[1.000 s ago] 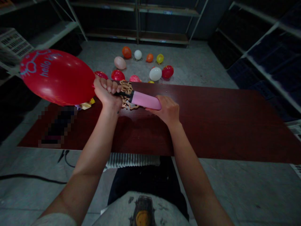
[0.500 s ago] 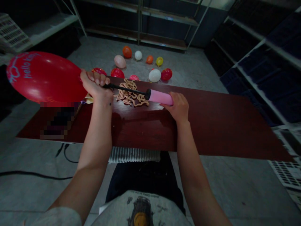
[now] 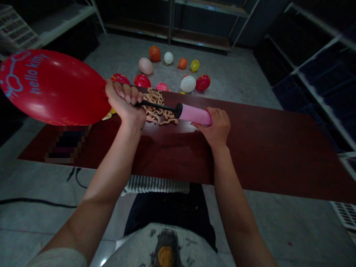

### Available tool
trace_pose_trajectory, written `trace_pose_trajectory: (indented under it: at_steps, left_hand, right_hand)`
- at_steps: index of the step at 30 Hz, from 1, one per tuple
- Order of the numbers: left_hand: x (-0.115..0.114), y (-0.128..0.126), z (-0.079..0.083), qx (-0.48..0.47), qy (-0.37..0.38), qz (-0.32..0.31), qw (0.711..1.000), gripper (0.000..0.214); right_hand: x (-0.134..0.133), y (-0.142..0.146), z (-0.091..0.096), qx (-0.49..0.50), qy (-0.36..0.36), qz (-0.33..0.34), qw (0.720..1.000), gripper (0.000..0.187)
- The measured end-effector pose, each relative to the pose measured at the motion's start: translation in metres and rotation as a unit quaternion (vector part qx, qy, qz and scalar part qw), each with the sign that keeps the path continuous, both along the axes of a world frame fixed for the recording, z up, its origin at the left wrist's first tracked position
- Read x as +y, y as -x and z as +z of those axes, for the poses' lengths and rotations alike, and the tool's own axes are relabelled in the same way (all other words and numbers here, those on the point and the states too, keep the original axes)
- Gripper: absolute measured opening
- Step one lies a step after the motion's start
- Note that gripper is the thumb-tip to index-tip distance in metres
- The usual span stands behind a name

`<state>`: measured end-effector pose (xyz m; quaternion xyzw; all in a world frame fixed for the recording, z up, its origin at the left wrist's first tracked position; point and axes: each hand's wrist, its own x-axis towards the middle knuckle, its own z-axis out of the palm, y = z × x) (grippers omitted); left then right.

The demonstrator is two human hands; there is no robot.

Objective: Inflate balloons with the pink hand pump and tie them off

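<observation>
My left hand (image 3: 125, 98) is closed round the black end of a balloon pump, beside the neck of a large red balloon (image 3: 61, 89) lettered "hello kitty". The nozzle is hidden under my fingers. From that hand a black rod (image 3: 162, 107) runs into the pump's pink barrel (image 3: 195, 114). My right hand (image 3: 218, 126) grips the barrel's far end. The pump is held nearly level above the brown table (image 3: 267, 148). Behind the rod lies a heap of tan, curly uninflated balloons (image 3: 155, 98).
Several blown-up balloons lie on the floor past the table, among them a white one (image 3: 188, 84) and an orange one (image 3: 155, 53). A pixelated dark object (image 3: 68, 144) rests on the table's left part. Shelves (image 3: 200, 37) stand behind; a black cable (image 3: 36, 202) crosses the floor.
My left hand has come closer to my right, and less of the rod shows. The red balloon looks somewhat bigger. The whole view has tilted slightly downward.
</observation>
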<state>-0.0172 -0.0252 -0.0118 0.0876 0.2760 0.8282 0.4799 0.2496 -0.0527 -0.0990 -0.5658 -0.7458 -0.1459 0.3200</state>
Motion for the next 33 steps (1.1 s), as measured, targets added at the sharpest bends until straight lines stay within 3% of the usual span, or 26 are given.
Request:
trace_pose_trajectory:
  at_steps: [3,10,18,22,33]
  left_hand:
    - [-0.004,-0.016,-0.004,0.018,0.032,-0.030,0.999,0.053]
    - [-0.009,-0.044,-0.008,0.079,0.031,-0.049,0.995,0.054]
    - [-0.006,-0.046,-0.013,0.067,-0.017,-0.049,0.996,0.058]
    - [-0.004,-0.046,-0.018,0.063,-0.003,-0.051,0.997,0.057]
    - [0.009,-0.017,-0.009,-0.023,-0.013,-0.008,1.000,0.060]
  right_hand:
    - [-0.006,0.013,0.006,-0.013,0.017,0.006,1.000,0.071]
    - [-0.015,0.036,0.007,-0.026,0.082,0.042,0.995,0.068]
    - [-0.013,0.055,0.003,-0.002,0.116,0.062,0.991,0.054]
    - [-0.013,0.063,0.000,0.014,0.138,0.048,0.989,0.044]
    - [-0.001,0.043,0.000,-0.060,0.115,0.018,0.991,0.043]
